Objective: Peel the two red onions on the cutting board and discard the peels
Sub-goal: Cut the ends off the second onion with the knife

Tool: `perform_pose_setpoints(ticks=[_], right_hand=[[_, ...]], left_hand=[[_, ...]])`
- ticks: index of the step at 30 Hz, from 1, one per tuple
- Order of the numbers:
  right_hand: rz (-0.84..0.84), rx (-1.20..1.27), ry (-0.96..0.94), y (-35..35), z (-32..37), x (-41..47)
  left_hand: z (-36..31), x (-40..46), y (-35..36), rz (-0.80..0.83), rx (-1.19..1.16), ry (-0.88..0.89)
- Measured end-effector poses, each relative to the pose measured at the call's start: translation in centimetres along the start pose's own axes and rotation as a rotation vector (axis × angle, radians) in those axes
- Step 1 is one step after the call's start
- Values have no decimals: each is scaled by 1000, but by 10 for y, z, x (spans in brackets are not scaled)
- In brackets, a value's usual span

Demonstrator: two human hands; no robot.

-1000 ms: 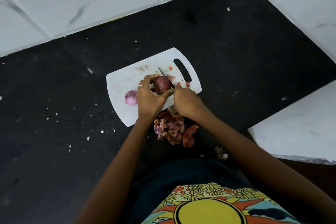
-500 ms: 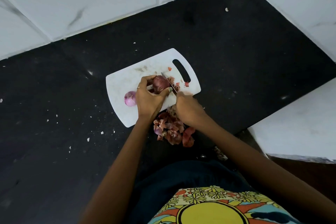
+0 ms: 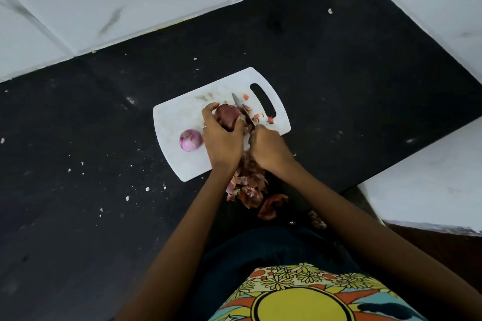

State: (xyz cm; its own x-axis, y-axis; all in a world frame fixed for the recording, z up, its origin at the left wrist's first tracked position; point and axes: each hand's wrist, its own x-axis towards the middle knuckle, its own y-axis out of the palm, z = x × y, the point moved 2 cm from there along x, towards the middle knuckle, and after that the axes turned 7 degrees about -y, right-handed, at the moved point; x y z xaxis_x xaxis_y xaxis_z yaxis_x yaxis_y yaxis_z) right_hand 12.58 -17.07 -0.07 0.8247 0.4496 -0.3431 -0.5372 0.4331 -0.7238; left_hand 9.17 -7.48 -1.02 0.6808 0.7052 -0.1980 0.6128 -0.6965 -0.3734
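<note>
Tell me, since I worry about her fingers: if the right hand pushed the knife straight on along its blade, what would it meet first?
Likely nothing but bare cutting board: the knife in the right hand points up-left, past the onion held by the left hand. Depth is unclear.

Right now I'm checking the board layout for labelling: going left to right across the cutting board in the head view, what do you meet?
Peeled onion → left hand gripping the unpeeled onion → knife held by the right hand → red peel scraps → handle slot.
</note>
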Motion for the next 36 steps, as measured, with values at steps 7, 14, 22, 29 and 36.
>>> perform_pose_setpoints(ticks=[7,14,22,29,36], right_hand=[[-117,311,-39,-12,0,11],[-96,508,-48,-11,-7,24],[-201,638,-50,-13,-7,26],[-244,644,85,-7,-16,27],[-279,638,152,-17,-36,24]], left_hand=[[-4,-3,-3,42,-61,-85],[-2,2,-13,76,-87,-169],[-2,14,-23,203,31,-183],[-3,17,-23,191,44,-209],[-4,16,-25,241,-113,-263]])
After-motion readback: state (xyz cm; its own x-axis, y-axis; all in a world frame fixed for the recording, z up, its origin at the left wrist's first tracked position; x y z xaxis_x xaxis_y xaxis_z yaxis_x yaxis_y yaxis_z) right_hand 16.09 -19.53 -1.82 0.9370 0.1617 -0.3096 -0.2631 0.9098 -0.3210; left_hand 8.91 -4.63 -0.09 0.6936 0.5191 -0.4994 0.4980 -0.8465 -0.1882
